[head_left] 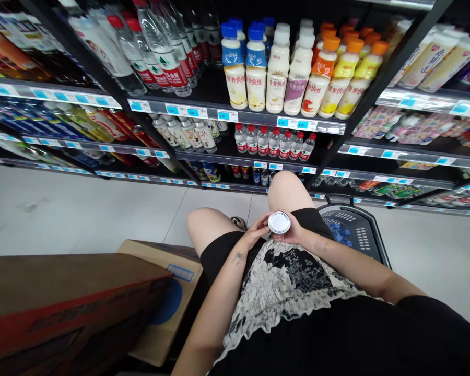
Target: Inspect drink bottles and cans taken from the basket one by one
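Note:
In front of my lap I hold a can [279, 223], its round, pale metal end facing up toward me. My right hand [294, 231] wraps round the can's right side and underside. From the left, my left hand [255, 231] closes against the can's side with its fingertips. The can's body and label are mostly hidden by my hands and the viewing angle. Below the hands lies a black and cream floral apron [282, 274] over my lap.
Shelves [254, 116] of bottled drinks stand ahead, with small red-capped water bottles [274, 142] on a lower level and cans [264, 177] at the bottom. A dark basket [372, 235] holding blue-capped bottles sits right. Large cardboard boxes [74, 292] stand left.

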Motion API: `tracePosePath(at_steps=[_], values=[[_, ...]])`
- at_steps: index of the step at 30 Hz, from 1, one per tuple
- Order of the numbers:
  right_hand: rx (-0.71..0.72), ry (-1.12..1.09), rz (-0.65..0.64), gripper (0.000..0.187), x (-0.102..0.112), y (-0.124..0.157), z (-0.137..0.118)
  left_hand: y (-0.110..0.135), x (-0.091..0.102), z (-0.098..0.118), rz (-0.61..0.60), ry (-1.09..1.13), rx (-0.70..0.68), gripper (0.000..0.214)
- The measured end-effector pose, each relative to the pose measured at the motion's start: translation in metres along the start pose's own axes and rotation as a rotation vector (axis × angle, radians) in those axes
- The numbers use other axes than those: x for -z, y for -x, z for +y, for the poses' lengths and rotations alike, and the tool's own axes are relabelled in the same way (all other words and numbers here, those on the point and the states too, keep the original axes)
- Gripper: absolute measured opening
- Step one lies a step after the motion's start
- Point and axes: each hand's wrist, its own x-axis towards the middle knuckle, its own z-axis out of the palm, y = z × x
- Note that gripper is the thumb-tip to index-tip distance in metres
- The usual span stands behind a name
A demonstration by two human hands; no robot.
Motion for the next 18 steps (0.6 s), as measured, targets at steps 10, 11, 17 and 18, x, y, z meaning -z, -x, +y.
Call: tracePosePath(at_steps=[10,11,17,18], values=[[-0.034,-0.092,-0.012,0.039,0.0038,-0.0025,-0.0006,-0.0022,-0.0035,0.0023,0.035,0.005,0.017,0.065],[-0.033,-0.101,-0.014,0.039,0.0042,-0.0021,-0.0009,-0.0026,-0.0042,0.0027,0.028,0.008,0.013,0.065],[-0.022,-0.119,-0.041,0.04,0.0064,0.0011,-0.0025,-0.0053,-0.0081,0.0029,0.028,0.032,0.02,0.064],[-0.021,-0.119,-0.045,0.041,0.0067,0.0014,-0.0027,-0.0057,-0.0088,0.003,0.03,0.033,0.025,0.064]])
